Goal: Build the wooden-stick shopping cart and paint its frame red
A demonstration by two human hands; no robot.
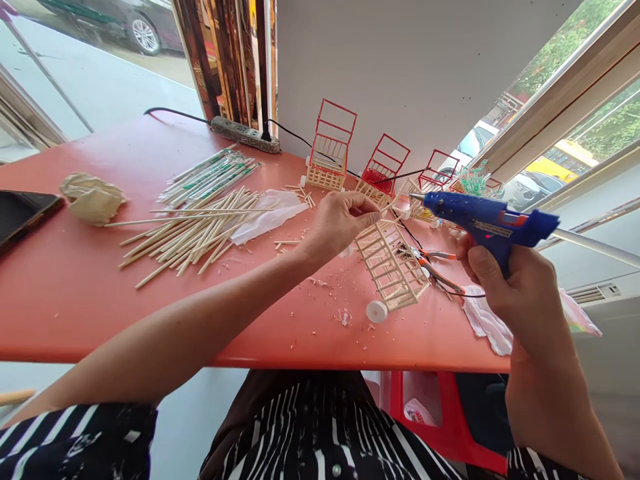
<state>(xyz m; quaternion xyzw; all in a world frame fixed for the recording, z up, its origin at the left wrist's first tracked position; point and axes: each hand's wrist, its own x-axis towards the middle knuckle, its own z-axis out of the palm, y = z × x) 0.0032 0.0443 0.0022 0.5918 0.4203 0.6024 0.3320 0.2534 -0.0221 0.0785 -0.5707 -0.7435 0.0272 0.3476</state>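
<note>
We are pinching the stick frame (399, 262) with our left hand (341, 219), gripping the glue gun (467, 210) with our right hand (523, 283), and carefully aiming just beside our left fingers.

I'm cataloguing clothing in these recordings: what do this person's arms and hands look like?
The left sleeve and right sleeve are black with white stripes. The left hand and right hand are ungloved; no watch or bracelet shows.
</note>
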